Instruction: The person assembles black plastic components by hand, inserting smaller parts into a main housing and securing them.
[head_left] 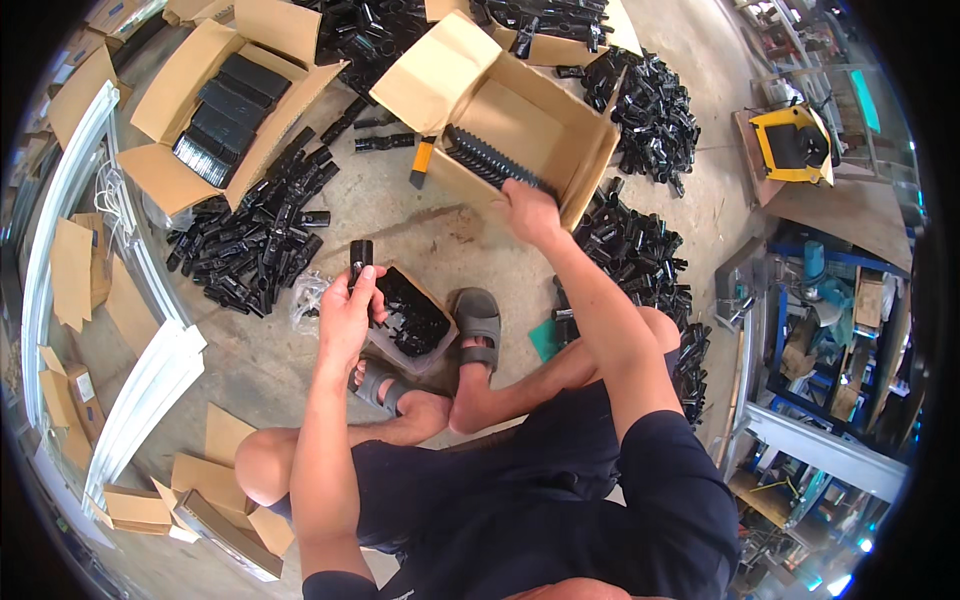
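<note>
My left hand (347, 312) is closed around a short black tube fitting (361, 258), held upright above a plastic tub (437, 357) of small black pieces (410, 318). Out to the right, my right hand (530, 213) reaches over the near wall of an open cardboard box (540, 105). Its fingers curl at the end of a neat row of black parts (490, 157) along that wall; what they grip is hidden. An orange and black cutter knife (421, 162) lies on the floor beside the box.
Heaps of black fittings lie left (255, 235), right (640, 245) and behind the box. A second carton (150, 175) holds packed black parts (230, 115). White bent profiles (150, 400) and cardboard scraps (75, 270) line the left. A yellow-black machine (795, 145) and cluttered shelving (830, 330) stand right.
</note>
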